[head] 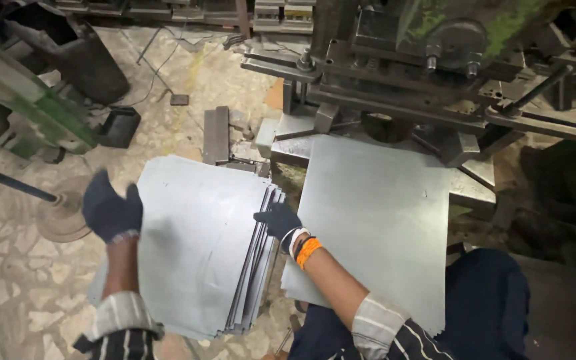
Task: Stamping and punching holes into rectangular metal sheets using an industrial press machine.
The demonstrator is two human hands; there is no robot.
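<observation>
We sit low before the press machine [435, 60], knees in dark trousers [488, 300] showing at the bottom edge, with two lots of sheet metal within arm's reach. Our right hand [278, 220], in a dark glove with an orange band at the wrist, rests at the right edge of the stack of metal sheets [195, 247], its fingers [263, 217] curled onto the fanned edges, as if pinching the top sheet, though we cannot tell for certain whether one is truly gripped. The stack lies tilted beside our left knee, its edges splayed so that single sheets can be picked apart. Our left hand [110, 210], also gloved, hangs in the air just beyond the stack's left edge, fingers spread and released, holding nothing. A single larger sheet [375, 220] lies flat on the machine's surface [475, 190] to the right, its far edge tucked under the tooling. The stone floor [15, 280] carries a round base plate [61, 217] nearby.
</observation>
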